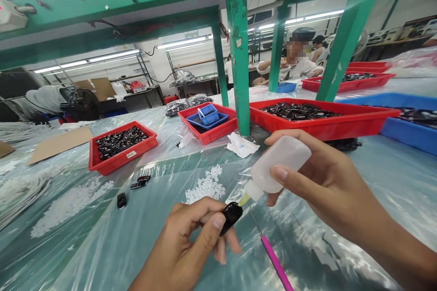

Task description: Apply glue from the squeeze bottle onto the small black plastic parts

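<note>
A bottle [282, 163] tipped toward a black part [232, 214]
Your left hand [191, 241] pinches the part above the table [102, 245]; your right hand [319, 173] holds the bottle, yellowish tip [243, 199] at the part's end.

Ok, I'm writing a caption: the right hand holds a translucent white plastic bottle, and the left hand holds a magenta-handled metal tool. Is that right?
Not quite: the head view shows the left hand holding a small, glossy black rounded piece, not the tool. The right hand does hold the bottle.
</note>
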Motion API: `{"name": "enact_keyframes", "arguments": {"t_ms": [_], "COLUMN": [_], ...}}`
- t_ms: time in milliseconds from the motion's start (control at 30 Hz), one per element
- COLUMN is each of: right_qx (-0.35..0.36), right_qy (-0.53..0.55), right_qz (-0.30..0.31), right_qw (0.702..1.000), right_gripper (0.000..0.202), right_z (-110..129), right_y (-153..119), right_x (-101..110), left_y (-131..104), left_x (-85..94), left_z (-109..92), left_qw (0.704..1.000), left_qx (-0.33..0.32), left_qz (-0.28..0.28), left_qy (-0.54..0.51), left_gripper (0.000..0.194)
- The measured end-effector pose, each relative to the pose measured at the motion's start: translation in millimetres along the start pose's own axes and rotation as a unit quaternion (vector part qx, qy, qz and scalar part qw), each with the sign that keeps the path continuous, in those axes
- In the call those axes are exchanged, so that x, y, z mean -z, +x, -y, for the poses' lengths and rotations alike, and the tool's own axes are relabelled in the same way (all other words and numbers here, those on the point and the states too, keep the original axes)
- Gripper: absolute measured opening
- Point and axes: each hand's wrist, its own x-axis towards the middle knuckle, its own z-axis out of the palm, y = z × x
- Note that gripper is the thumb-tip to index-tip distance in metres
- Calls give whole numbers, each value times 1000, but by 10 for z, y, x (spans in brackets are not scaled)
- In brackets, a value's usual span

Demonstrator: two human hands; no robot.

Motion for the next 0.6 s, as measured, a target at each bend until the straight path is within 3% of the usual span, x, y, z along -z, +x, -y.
{"name": "enact_keyframes", "arguments": {"t_ms": [367, 600], "right_qx": [-2, 4], "right_qy": [-4, -9], "right_qz": [8, -17], "right_qw": [1000, 1000], "right_gripper": [21, 31], "right_z": [-14, -48], "right_y": [-17, 31], "right_x": [21, 117], "left_y": [-23, -8], "left_x": [9, -25], "left_z": [-9, -24], "left_qw": [1000, 999], "left_qx": [-2, 14], "left_qz": [6, -42], "left_qy": [17, -19], "left_gripper": [35, 37]}}
